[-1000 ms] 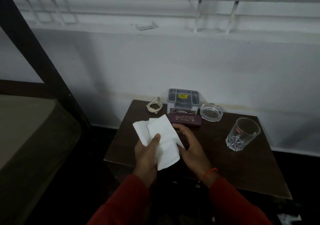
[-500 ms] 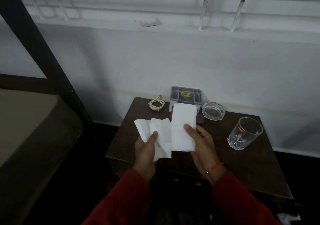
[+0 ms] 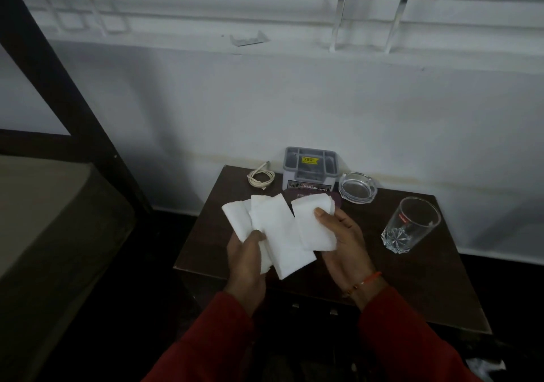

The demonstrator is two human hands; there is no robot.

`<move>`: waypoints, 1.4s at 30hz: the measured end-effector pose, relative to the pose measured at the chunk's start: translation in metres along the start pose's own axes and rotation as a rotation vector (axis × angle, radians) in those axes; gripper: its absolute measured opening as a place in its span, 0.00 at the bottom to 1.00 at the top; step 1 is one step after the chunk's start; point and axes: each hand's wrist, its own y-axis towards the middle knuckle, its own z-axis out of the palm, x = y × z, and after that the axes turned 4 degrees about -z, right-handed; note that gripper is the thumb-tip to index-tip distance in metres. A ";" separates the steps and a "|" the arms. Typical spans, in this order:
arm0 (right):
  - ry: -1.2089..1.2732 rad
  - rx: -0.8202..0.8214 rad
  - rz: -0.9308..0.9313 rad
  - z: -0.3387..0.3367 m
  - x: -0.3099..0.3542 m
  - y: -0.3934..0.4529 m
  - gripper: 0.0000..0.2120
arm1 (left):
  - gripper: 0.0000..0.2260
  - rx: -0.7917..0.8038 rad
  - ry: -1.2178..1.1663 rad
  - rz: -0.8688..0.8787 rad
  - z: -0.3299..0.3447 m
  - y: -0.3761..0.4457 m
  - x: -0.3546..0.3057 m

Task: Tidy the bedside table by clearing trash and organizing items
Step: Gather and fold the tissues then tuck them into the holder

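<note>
Above the front left of the dark wooden bedside table (image 3: 426, 287), my left hand (image 3: 245, 259) pinches a bunch of white tissues (image 3: 276, 234) that fan upward. My right hand (image 3: 341, 243) grips a separate folded white tissue (image 3: 312, 222), thumb on top, right beside the bunch and overlapping its edge. Behind the tissues lies a maroon case (image 3: 337, 199), mostly hidden by them.
At the table's back stand a grey plastic organizer (image 3: 309, 165), a coiled cream cable (image 3: 260, 175) and a glass ashtray (image 3: 357, 187). A clear drinking glass (image 3: 409, 225) stands at the right. A bed (image 3: 44, 219) lies left, with dark floor between.
My right hand picked up a folded tissue from the table and has brought it lower, against the bunch in my left hand. The maroon case is now mostly covered.
</note>
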 end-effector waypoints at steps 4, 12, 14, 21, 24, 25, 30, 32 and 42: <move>-0.067 0.036 -0.043 -0.002 0.005 0.003 0.12 | 0.19 -0.040 0.028 0.011 -0.002 0.003 0.001; -0.479 0.079 0.015 -0.006 -0.013 0.001 0.08 | 0.20 0.010 0.133 0.092 0.007 -0.005 0.007; -0.562 0.073 0.034 -0.008 -0.019 0.002 0.09 | 0.19 0.039 0.134 0.101 0.008 -0.007 0.008; -0.788 0.002 -0.041 -0.006 -0.024 0.002 0.16 | 0.20 0.078 0.053 0.134 0.009 -0.012 0.004; -0.782 -0.068 0.029 -0.006 -0.027 -0.001 0.38 | 0.21 0.034 -0.022 0.107 0.008 -0.010 0.001; -0.692 -0.065 0.128 -0.005 -0.027 -0.003 0.40 | 0.20 0.032 -0.072 0.084 0.007 -0.009 0.000; -0.259 0.034 0.262 0.004 -0.029 -0.014 0.17 | 0.15 0.089 -0.236 0.011 0.004 -0.008 -0.009; -0.177 -0.034 0.147 0.006 -0.031 -0.011 0.16 | 0.14 0.103 -0.266 -0.002 0.003 -0.007 -0.011; -0.235 -0.018 -0.017 0.006 -0.026 -0.009 0.11 | 0.11 0.091 -0.305 -0.045 0.002 -0.005 -0.017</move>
